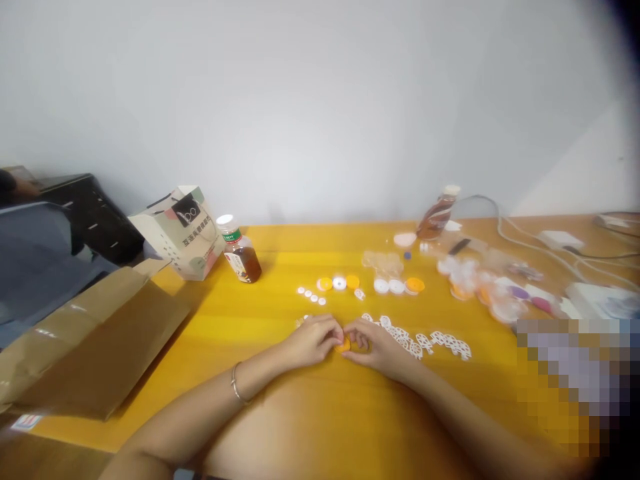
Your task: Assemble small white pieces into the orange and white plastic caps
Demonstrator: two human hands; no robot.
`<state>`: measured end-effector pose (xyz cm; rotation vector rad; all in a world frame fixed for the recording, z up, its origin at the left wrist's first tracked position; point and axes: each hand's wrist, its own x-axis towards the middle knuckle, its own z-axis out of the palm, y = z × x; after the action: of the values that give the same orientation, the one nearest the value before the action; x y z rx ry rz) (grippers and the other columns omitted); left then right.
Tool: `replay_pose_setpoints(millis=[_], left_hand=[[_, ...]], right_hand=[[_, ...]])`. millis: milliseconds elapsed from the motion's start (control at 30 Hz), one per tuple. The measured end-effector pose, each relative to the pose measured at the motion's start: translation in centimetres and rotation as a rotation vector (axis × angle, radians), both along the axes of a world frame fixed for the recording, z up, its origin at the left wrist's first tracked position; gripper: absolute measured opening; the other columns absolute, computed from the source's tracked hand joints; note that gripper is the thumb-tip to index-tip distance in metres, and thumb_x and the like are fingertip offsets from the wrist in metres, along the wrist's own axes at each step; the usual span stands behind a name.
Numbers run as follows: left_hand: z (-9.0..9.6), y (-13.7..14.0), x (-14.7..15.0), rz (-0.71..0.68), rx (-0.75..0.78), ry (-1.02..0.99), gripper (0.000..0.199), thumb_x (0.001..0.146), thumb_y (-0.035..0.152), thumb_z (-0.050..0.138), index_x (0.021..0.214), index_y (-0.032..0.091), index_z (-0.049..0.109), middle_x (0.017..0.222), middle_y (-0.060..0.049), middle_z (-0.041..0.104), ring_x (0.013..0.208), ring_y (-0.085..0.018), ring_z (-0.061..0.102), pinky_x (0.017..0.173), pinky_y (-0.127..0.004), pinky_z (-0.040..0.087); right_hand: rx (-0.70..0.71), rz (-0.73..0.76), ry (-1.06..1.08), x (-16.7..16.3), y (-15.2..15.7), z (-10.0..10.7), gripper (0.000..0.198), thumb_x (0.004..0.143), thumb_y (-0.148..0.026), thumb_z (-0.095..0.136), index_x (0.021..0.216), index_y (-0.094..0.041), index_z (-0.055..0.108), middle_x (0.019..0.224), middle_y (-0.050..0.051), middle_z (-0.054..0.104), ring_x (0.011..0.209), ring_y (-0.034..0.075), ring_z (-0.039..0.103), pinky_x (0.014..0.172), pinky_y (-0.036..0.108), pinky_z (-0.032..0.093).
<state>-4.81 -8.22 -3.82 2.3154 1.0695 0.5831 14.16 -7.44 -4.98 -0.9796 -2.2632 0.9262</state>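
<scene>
A small round orange disc is between my two hands, just above the tabletop. My left hand, with a bracelet on its wrist, pinches the disc between thumb and fingers. From the other side, the thumb and index finger of my right hand close around it; the fingers partly cover the disc. White openwork wheel-like pieces lie beside and behind my right hand. Beyond my hands, a white disc sits between orange discs, with several small white discs to their left.
White and orange stacked discs and clear plastic pieces lie farther back. A dark drink bottle, paper bag and brown bag stand left. Another bottle, plastic-wrapped parts and cables occupy the right.
</scene>
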Motion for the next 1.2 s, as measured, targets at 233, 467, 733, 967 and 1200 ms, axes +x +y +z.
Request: replay_pose_setpoints(millis=[233,467,733,967,1200], left_hand=[[-0.4,-0.1,0.0,0.019,-0.019,-0.014,0.009,0.078,0.014,0.046,0.079,0.016,0.054,0.079,-0.002,0.055,0.074,-0.011,0.05,0.07,-0.021,0.038],[-1.1,-0.2,0.2,0.082,-0.029,-0.093,0.008,0.078,0.017,0.048,0.077,0.016,0.056,0.077,-0.001,0.057,0.073,-0.011,0.051,0.07,-0.021,0.039],[-1.5,-0.2,0.2,0.132,-0.093,-0.167,0.011,0.078,0.021,0.051,0.077,0.015,0.06,0.076,-0.003,0.059,0.071,-0.012,0.053,0.069,-0.023,0.041],[-1.2,-0.5,0.2,0.097,-0.008,-0.14,0.014,0.08,0.019,0.048,0.078,0.016,0.061,0.077,-0.003,0.059,0.073,-0.011,0.052,0.07,-0.022,0.039],[-1.0,-0.6,0.0,0.108,0.026,-0.149,0.017,0.083,0.021,0.045,0.084,0.017,0.062,0.081,-0.004,0.06,0.076,-0.012,0.053,0.073,-0.024,0.039]], right_hand=[[0.01,0.007,-0.007,0.0,0.1,-0.4,0.016,0.073,-0.036,0.058,0.081,-0.022,0.056,0.07,0.0,0.052,0.065,0.014,0.049,0.059,0.025,0.04],[-0.011,-0.001,-0.02,-0.1,0.0,-0.1,0.016,0.073,-0.036,0.058,0.079,-0.021,0.055,0.069,0.0,0.052,0.064,0.014,0.049,0.059,0.024,0.041],[-0.021,-0.01,0.001,-0.2,0.0,-0.2,0.016,0.073,-0.036,0.058,0.081,-0.022,0.056,0.07,0.0,0.052,0.066,0.014,0.049,0.061,0.026,0.041],[0.002,-0.019,-0.021,-0.2,-0.1,-0.3,0.013,0.073,-0.032,0.059,0.08,-0.021,0.056,0.068,0.0,0.052,0.064,0.014,0.048,0.06,0.025,0.041],[-0.007,-0.027,-0.012,-0.2,-0.1,-0.2,0.015,0.072,-0.035,0.058,0.079,-0.021,0.057,0.067,0.0,0.052,0.064,0.014,0.049,0.059,0.025,0.042]])
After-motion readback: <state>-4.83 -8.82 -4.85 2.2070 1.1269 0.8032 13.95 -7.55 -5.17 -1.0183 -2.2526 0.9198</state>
